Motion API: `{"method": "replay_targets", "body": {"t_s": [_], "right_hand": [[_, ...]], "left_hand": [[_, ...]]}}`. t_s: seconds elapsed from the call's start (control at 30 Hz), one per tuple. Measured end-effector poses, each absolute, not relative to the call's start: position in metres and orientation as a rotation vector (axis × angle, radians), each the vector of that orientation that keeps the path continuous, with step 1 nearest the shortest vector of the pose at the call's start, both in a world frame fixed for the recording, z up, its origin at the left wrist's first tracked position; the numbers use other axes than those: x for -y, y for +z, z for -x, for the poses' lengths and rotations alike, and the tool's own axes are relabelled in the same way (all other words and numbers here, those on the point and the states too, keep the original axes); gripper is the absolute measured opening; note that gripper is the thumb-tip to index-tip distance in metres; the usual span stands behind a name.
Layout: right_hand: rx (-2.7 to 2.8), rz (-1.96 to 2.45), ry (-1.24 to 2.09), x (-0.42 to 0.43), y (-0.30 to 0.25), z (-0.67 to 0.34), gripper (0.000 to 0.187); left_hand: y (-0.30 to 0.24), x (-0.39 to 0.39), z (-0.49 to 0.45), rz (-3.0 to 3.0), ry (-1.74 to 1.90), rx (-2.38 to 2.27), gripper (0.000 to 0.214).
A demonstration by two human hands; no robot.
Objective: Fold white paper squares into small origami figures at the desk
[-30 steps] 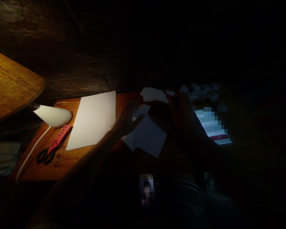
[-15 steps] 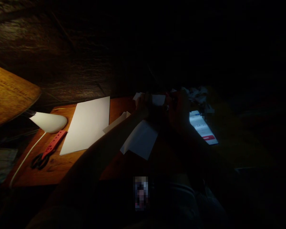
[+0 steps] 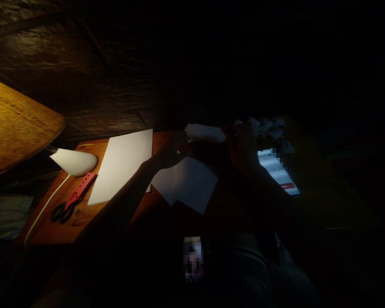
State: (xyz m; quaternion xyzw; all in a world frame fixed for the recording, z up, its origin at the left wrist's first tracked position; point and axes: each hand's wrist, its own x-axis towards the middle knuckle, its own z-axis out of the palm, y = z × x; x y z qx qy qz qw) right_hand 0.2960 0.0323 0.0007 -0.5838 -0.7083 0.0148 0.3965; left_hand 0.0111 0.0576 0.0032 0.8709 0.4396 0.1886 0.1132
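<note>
Left hand (image 3: pixel 173 153) and right hand (image 3: pixel 245 147), grips too dark to tell, flank one pale paper piece (image 3: pixel 205 133) at the far side of the wooden bench (image 3: pixel 56 233), with one lampshade (image 3: pixel 19 124) (lettering too blurred to read), one red-and-black pair of scissors (image 3: pixel 80 189), one large white sheet (image 3: pixel 125 160), one lit phone (image 3: pixel 276 169), dark room.

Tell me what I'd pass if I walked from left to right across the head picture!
Lampshade → pink thing with black loops → big white sheet → left hand → small white paper → right hand → lit screen.
</note>
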Motion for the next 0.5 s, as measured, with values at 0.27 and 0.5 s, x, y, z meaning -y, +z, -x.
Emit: {"method": "replay_targets", "body": {"t_s": [0.27,0.5], "right_hand": [[1.991,1.651,-0.067,-0.069,0.008,-0.263,0.024],[2.070,1.653,-0.067,-0.077,-0.020,-0.261,0.025]], "left_hand": [[0.001,-0.015,-0.006,-2.632,0.469,-1.129,0.038],[-0.001,-0.002,-0.020,-2.712,0.375,-1.039,0.025]]}}
